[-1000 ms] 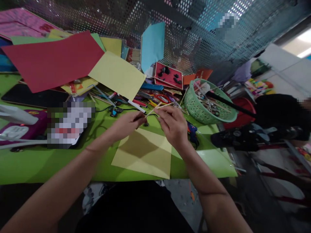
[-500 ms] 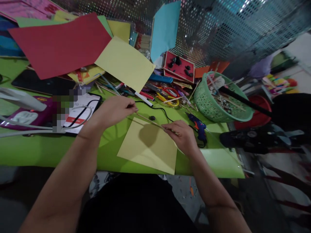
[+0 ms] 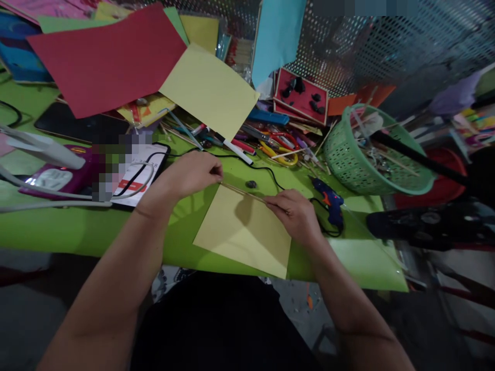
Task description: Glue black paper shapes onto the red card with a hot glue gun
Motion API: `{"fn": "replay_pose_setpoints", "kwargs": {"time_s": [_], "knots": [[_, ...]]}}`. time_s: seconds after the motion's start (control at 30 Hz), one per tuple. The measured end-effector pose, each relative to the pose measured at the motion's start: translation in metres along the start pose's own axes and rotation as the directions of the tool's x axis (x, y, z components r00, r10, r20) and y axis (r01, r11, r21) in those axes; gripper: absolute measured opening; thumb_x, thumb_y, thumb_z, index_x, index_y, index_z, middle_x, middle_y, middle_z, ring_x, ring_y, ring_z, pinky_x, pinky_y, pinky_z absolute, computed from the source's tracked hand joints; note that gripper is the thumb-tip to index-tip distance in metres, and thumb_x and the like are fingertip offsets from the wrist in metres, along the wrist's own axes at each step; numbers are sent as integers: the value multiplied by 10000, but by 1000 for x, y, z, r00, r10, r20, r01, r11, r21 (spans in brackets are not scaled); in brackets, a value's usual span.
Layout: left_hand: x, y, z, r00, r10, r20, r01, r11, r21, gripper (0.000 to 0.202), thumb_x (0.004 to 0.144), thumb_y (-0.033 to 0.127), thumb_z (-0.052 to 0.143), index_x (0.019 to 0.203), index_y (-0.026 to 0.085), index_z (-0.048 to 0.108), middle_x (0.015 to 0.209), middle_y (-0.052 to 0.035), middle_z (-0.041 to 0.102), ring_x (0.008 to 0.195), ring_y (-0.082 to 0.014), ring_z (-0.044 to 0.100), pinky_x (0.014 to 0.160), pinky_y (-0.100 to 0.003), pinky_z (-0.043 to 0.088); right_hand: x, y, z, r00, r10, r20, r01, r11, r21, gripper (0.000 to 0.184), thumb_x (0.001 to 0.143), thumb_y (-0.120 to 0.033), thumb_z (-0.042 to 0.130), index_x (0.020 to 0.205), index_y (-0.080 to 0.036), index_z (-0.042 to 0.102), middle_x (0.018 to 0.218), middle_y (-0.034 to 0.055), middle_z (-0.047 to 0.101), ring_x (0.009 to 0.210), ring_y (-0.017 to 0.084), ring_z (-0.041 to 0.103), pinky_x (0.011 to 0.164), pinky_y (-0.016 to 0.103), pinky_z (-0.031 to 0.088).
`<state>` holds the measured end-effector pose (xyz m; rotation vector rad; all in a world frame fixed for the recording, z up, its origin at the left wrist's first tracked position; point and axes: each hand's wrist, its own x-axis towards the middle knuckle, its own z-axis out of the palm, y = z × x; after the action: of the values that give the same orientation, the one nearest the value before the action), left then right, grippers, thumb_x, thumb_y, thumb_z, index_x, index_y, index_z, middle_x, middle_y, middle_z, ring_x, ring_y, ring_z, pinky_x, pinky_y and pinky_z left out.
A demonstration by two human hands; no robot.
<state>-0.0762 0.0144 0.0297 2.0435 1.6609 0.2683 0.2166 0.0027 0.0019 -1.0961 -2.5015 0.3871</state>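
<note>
Between my two hands runs a thin wooden stick [image 3: 244, 192], lying along the far edge of a pale yellow sheet of paper [image 3: 240, 232]. My left hand [image 3: 201, 172] pinches the stick's left end near the sheet's far left corner. Toward the other end, my right hand [image 3: 294, 212] has its fingers closed on the stick, by the sheet's far right corner. A small dark lump [image 3: 251, 184] sits on the green table just beyond the stick. To the right of my right hand lies a blue glue gun [image 3: 328, 201] with a black cord.
A green basket [image 3: 348, 167] of sticks stands at the right. Behind are scissors [image 3: 284, 154], a marker [image 3: 237, 150], red card [image 3: 112, 62] and another pale yellow sheet [image 3: 209, 87]. A phone [image 3: 133, 188] and white cables lie left. The green table [image 3: 181, 242] ends close to my body.
The stick has come down from slightly above the sheet to its far edge, both hands still holding it. The whole view has shifted a little.
</note>
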Motion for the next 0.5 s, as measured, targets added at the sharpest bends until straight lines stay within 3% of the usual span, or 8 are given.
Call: {"fn": "replay_pose_setpoints", "kwargs": {"time_s": [0.5], "knots": [[6, -1, 13, 1000, 10, -21, -8, 996, 91, 127, 783, 292, 602, 824, 256, 717, 846, -29, 740, 749, -222, 624, 622, -300, 332, 3, 0, 1, 998, 43, 52, -41, 998, -37, 243, 977, -279, 539, 1055, -223, 762, 874, 77, 701, 867, 210, 614, 776, 338, 466]]}}
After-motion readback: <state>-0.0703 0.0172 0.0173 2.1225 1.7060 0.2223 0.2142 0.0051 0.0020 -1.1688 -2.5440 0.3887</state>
